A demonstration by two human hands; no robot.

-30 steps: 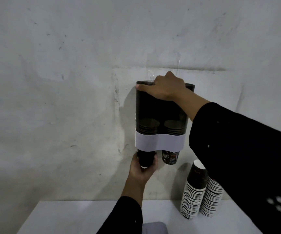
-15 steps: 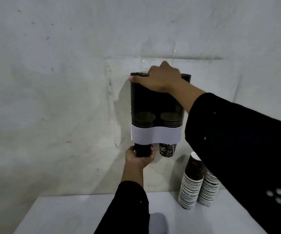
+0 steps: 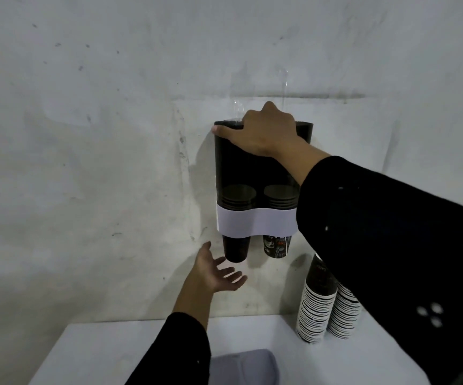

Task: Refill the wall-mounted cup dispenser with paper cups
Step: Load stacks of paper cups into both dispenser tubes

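- Head view, dispenser: the wall-mounted cup dispenser (image 3: 255, 173) hung on the wall above the worktop (image 3: 108, 354). Its two smoked tubes each held only a short stack of cups, sitting low just above the white band (image 3: 255, 222); most of each tube stood empty.
- Head view, left hand: the left hand (image 3: 213, 272) had let go of the dark cup (image 3: 235, 248) protruding from the left outlet. Half a second before, its fingers were wrapped round that cup; they were now spread and relaxed, palm up, just below the cup and apart from it, holding nothing.
- Head view, right hand: the right hand (image 3: 263, 132) remained on the dispenser's top rim, fingers draped over the front edge and thumb hidden behind. It appeared to be steadying the unit or its lid; which one could not be told.
- Head view, outlets: the dark cup stayed seated in the left outlet, and a printed cup (image 3: 277, 247) hung from the right one.
- Head view, supply: two tall stacks of paper cups (image 3: 319, 307) stood on the worktop at the right, against the wall, partly behind the right sleeve.
- Assessment: the check or seating of the bottom cup looked finished. Refilling proper seemed still ahead, with the freed left hand available to fetch a stack.
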